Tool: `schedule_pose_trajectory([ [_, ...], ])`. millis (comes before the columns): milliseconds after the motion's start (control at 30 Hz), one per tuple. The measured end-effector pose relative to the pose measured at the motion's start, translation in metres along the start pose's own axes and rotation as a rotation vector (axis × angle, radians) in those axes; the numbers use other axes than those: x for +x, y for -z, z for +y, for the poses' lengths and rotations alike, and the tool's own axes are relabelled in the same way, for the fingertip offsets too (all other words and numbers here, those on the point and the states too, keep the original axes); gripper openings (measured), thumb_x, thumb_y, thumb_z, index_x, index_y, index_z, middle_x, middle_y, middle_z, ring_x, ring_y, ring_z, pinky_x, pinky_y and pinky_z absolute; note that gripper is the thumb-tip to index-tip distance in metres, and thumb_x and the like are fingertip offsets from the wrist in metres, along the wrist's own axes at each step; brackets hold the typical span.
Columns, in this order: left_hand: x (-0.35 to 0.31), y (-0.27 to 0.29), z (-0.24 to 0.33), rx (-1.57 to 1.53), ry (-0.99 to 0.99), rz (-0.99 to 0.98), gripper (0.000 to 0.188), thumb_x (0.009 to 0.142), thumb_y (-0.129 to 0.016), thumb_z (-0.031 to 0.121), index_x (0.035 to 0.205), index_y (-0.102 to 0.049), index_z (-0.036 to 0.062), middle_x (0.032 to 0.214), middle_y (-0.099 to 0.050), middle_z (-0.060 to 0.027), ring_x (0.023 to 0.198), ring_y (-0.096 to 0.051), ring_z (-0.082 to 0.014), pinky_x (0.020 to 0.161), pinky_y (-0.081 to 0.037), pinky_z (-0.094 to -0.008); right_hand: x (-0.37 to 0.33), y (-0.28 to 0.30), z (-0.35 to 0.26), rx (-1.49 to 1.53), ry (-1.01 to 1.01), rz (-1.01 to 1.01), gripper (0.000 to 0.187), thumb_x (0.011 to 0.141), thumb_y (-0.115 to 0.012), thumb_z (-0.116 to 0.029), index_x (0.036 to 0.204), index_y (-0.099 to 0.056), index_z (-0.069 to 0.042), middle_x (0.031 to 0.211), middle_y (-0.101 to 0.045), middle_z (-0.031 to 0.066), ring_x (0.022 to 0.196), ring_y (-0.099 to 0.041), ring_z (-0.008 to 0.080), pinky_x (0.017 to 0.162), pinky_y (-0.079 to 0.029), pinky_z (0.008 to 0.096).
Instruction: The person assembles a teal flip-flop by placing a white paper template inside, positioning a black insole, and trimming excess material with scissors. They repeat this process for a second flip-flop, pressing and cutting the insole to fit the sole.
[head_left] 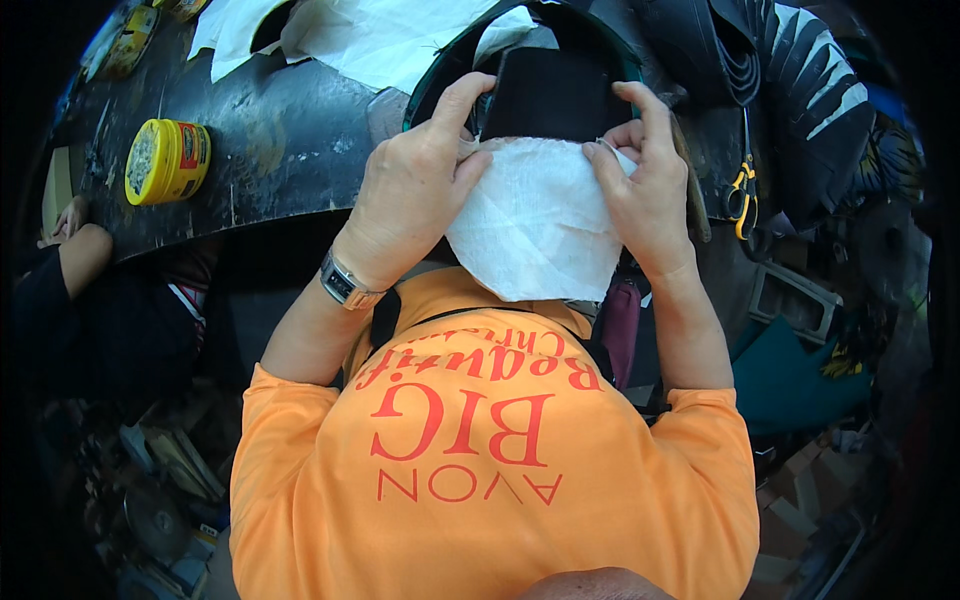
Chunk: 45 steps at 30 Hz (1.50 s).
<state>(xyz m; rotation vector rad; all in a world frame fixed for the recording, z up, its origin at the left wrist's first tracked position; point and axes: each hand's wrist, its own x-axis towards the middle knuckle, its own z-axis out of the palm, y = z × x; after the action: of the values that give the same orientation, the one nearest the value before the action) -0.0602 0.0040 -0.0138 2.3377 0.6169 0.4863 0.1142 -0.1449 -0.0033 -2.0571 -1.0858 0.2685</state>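
Note:
A piece of white cloth [535,215] with a rounded lower edge hangs between my hands over the table's near edge. My left hand [425,170] pinches its upper left corner between thumb and fingers. At the upper right corner my right hand [640,175] grips the cloth the same way. A black panel [550,95] rises just above the cloth's top edge, and the fingers of both hands reach up along its sides. Whether the panel and cloth are joined cannot be told. Behind them curves a dark green rim [428,85] of a round shape.
A yellow tub [168,162] stands on the dark worktable [270,130] at left. White cloth [385,40] lies at the back. Yellow-handled scissors [742,195] hang at the right edge, near rolled black sheets [715,50]. Another person's arm [82,255] shows at far left.

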Motion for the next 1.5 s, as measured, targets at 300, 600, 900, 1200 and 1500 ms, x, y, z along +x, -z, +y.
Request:
schedule_pose_trajectory([
  [300, -0.006, -0.001, -0.006, 0.118, -0.13, -0.049, 0.028, 0.086, -0.074, 0.009, 0.114, -0.071, 0.011, 0.107, -0.068, -0.0059, 0.088, -0.072, -0.0271, 0.074, -0.06, -0.0336, -0.005, 0.002, 0.017, -0.071, 0.277, -0.044, 0.025, 0.087, -0.068, 0.007, 0.11, -0.071, -0.001, 0.088, -0.068, 0.0137, 0.081, -0.07, 0.0267, 0.074, -0.057, 0.0321],
  [600, -0.01, -0.01, -0.009, 0.203, -0.356, 0.128, 0.019, 0.081, -0.076, 0.007, 0.1, -0.074, 0.0083, 0.101, -0.068, -0.0051, 0.092, -0.071, -0.0213, 0.072, -0.06, -0.0302, -0.014, -0.005, 0.026, -0.004, 0.299, 0.02, 0.017, 0.088, -0.065, 0.009, 0.101, -0.074, 0.002, 0.092, -0.07, 0.0139, 0.082, -0.071, 0.0262, 0.073, -0.057, 0.0319],
  [900, -0.01, -0.014, -0.011, 0.18, -0.232, 0.121, 0.013, 0.086, -0.075, 0.006, 0.098, -0.074, 0.0068, 0.098, -0.065, -0.0061, 0.081, -0.071, -0.0227, 0.07, -0.06, -0.0316, -0.013, -0.009, 0.029, -0.04, 0.25, 0.042, 0.016, 0.09, -0.066, 0.006, 0.104, -0.074, 0.002, 0.092, -0.069, 0.0136, 0.08, -0.07, 0.0263, 0.072, -0.057, 0.0317],
  [1200, -0.009, -0.014, -0.014, 0.136, -0.163, 0.069, 0.016, 0.091, -0.073, 0.008, 0.106, -0.076, 0.0066, 0.1, -0.066, -0.0084, 0.084, -0.07, -0.0228, 0.072, -0.059, -0.0303, -0.015, -0.012, 0.03, -0.093, 0.266, 0.045, 0.015, 0.091, -0.066, 0.004, 0.105, -0.073, 0.003, 0.093, -0.068, 0.0139, 0.08, -0.071, 0.0277, 0.071, -0.058, 0.0328],
  [1500, -0.007, -0.017, -0.019, 0.106, -0.197, 0.143, 0.016, 0.089, -0.071, 0.005, 0.105, -0.075, 0.0056, 0.098, -0.064, -0.0089, 0.079, -0.07, -0.025, 0.071, -0.06, -0.0322, -0.015, -0.015, 0.031, -0.1, 0.296, 0.065, 0.016, 0.091, -0.065, 0.005, 0.105, -0.072, 0.003, 0.093, -0.067, 0.0152, 0.081, -0.072, 0.0291, 0.07, -0.059, 0.0332],
])
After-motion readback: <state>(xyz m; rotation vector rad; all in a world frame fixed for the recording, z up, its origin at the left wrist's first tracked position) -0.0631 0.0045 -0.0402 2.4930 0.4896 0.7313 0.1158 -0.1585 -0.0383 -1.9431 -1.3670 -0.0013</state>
